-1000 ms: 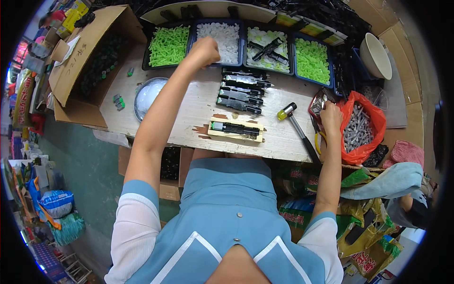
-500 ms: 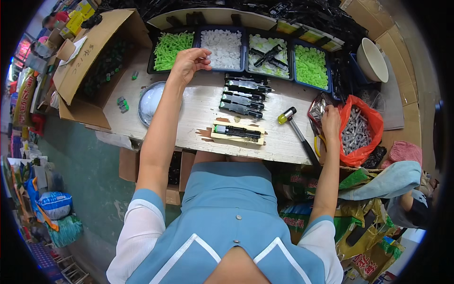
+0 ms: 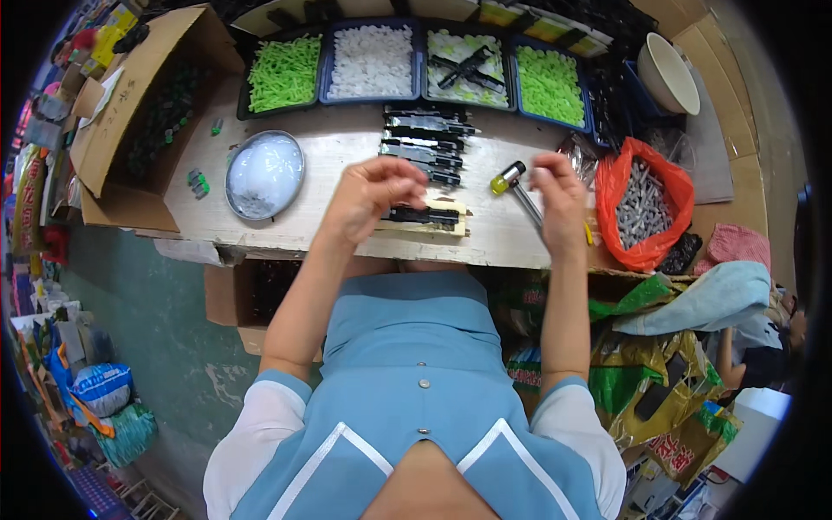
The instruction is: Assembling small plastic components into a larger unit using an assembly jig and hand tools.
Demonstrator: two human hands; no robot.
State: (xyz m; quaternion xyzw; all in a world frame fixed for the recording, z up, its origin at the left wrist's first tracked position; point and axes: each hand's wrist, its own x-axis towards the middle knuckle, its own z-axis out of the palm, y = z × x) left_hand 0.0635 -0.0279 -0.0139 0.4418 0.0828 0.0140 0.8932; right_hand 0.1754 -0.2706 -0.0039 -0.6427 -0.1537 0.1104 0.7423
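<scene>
My left hand (image 3: 374, 195) is raised over the left end of a pale wooden holding block (image 3: 458, 227), its fingertips pinched together. Whatever lies between them is too small to make out. A long black part (image 3: 438, 215) sits in the block, partly hidden by that hand. My right hand (image 3: 560, 198) hovers over the hammer (image 3: 508, 177), fingers curled in with the thumb close to them; I cannot make out what they hold. The hammer has a yellow-tipped head and its handle is partly covered by the right hand. Behind the block, several black assemblies (image 3: 423, 149) lie in a stack.
Along the back stand trays of green sticks (image 3: 284, 76), white pieces (image 3: 373, 62), mixed pieces (image 3: 442, 85) and green pieces (image 3: 548, 87). A round dish (image 3: 265, 173) and cardboard box (image 3: 130, 130) are left. A red bag (image 3: 607, 195) of grey parts and a cream bowl (image 3: 669, 76) are right.
My left hand has come down from the trays to the holding block. My right hand has left the clear bag by the red bag and moved left, over the hammer. The view has shifted slightly.
</scene>
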